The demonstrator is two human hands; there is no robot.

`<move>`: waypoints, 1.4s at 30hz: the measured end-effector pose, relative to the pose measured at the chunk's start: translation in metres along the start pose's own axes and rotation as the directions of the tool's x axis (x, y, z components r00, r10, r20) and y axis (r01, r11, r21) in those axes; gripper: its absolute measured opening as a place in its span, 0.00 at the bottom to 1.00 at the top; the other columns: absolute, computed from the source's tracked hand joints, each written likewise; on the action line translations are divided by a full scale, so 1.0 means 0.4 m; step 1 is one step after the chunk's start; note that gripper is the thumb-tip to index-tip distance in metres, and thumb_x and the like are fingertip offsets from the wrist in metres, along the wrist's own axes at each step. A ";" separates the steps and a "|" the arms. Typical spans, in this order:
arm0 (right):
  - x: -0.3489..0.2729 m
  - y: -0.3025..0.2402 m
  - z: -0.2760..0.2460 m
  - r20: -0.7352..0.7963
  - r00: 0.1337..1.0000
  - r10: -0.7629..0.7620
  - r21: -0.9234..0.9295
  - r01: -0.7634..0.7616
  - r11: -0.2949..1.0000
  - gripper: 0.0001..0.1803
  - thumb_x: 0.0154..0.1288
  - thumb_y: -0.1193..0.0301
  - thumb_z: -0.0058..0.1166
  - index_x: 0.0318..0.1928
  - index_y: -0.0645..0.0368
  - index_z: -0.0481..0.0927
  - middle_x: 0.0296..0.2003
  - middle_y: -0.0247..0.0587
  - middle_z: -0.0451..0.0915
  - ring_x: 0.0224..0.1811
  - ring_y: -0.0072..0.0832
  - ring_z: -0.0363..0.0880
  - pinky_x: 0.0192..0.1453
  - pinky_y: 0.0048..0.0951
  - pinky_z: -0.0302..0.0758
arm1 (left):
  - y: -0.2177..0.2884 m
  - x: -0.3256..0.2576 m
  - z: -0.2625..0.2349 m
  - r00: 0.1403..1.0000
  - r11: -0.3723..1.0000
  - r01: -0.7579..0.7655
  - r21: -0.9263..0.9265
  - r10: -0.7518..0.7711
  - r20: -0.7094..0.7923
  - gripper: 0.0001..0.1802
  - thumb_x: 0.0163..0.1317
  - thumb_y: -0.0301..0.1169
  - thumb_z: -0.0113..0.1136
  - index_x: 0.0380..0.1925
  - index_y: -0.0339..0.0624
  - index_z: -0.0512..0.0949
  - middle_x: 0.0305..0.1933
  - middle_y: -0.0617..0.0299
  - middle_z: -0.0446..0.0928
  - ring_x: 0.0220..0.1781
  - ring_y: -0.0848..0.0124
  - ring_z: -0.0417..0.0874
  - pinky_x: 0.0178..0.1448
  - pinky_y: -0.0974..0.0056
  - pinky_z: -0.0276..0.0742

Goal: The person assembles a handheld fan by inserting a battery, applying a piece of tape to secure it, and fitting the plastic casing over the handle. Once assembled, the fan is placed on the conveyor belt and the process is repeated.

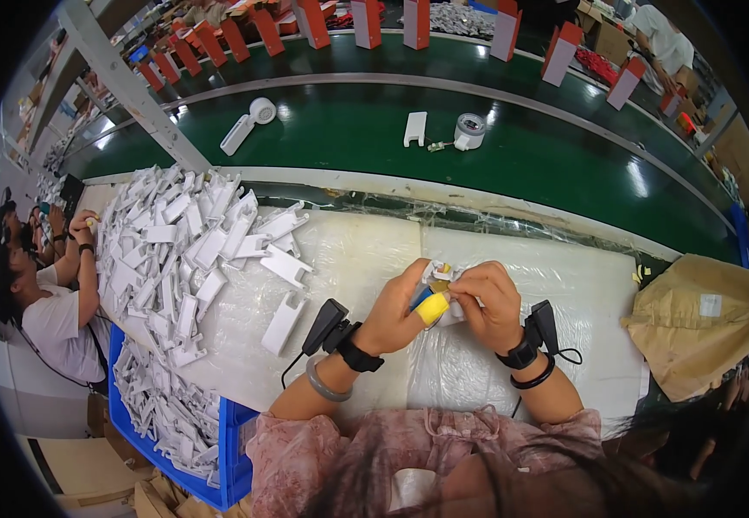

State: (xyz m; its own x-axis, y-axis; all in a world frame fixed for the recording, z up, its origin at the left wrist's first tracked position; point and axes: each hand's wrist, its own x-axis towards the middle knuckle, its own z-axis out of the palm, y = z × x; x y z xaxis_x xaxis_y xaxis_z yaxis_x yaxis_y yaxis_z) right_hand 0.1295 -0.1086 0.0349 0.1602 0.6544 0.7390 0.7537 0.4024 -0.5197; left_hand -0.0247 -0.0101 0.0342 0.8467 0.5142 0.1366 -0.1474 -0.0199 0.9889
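Above the work table, my left hand is closed around a small white plastic part with a yellowish bit at its top. Something yellow covers the tip of my left thumb, and a patch of blue shows beside it. From the other side my right hand pinches at the same part, thumb and fingers pressed together. Much of the part is hidden by my fingers. Nearest to my left hand on the table lies a loose white plastic housing, part of a large heap of white housings.
A blue bin of more housings stands below left. Beyond the table, a green conveyor carries a white handheld piece, a white cover, a round wired unit and orange-white boxes. Brown paper lies right. Co-workers stand left.
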 end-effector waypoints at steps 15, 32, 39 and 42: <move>0.005 0.001 -0.009 0.018 1.000 -0.006 -0.024 0.007 1.000 0.12 0.47 0.83 0.64 0.34 0.58 0.81 0.30 0.37 0.78 0.31 0.34 0.75 0.37 0.31 0.70 | -0.017 0.009 0.011 0.994 0.980 -0.106 0.166 0.108 -0.002 0.09 0.70 0.28 0.46 0.47 0.37 0.68 0.26 0.65 0.71 0.24 0.80 0.70 0.29 0.73 0.67; -0.022 -0.004 0.011 -0.026 0.998 0.052 0.032 -0.051 0.998 0.13 0.47 0.85 0.62 0.35 0.60 0.80 0.30 0.40 0.77 0.31 0.36 0.75 0.35 0.31 0.71 | -0.032 0.010 0.012 0.981 0.949 -0.154 0.274 0.181 -0.076 0.11 0.67 0.32 0.55 0.45 0.37 0.72 0.30 0.63 0.74 0.30 0.78 0.74 0.34 0.71 0.71; -0.021 -0.009 0.012 0.018 0.999 0.033 0.022 -0.033 0.999 0.13 0.51 0.89 0.57 0.37 0.62 0.78 0.32 0.43 0.76 0.33 0.34 0.76 0.35 0.28 0.73 | -0.026 0.010 0.008 0.979 0.942 -0.136 0.306 0.176 -0.104 0.08 0.68 0.30 0.53 0.40 0.37 0.73 0.26 0.64 0.74 0.25 0.79 0.72 0.30 0.72 0.69; -0.017 -0.012 0.013 0.024 0.998 0.061 0.034 -0.062 0.998 0.12 0.52 0.89 0.58 0.37 0.62 0.78 0.32 0.43 0.76 0.33 0.33 0.76 0.34 0.27 0.73 | -0.021 0.014 0.001 0.991 0.965 -0.087 0.247 0.110 -0.082 0.07 0.69 0.30 0.51 0.39 0.38 0.73 0.24 0.65 0.73 0.22 0.81 0.70 0.26 0.74 0.66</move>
State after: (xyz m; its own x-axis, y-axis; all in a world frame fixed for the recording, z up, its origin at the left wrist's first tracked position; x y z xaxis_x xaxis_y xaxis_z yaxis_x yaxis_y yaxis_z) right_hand 0.1214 -0.1115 0.0303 0.1907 0.6927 0.6956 0.7205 0.3825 -0.5784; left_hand -0.0185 -0.0073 0.0269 0.7805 0.5774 0.2396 -0.0895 -0.2761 0.9569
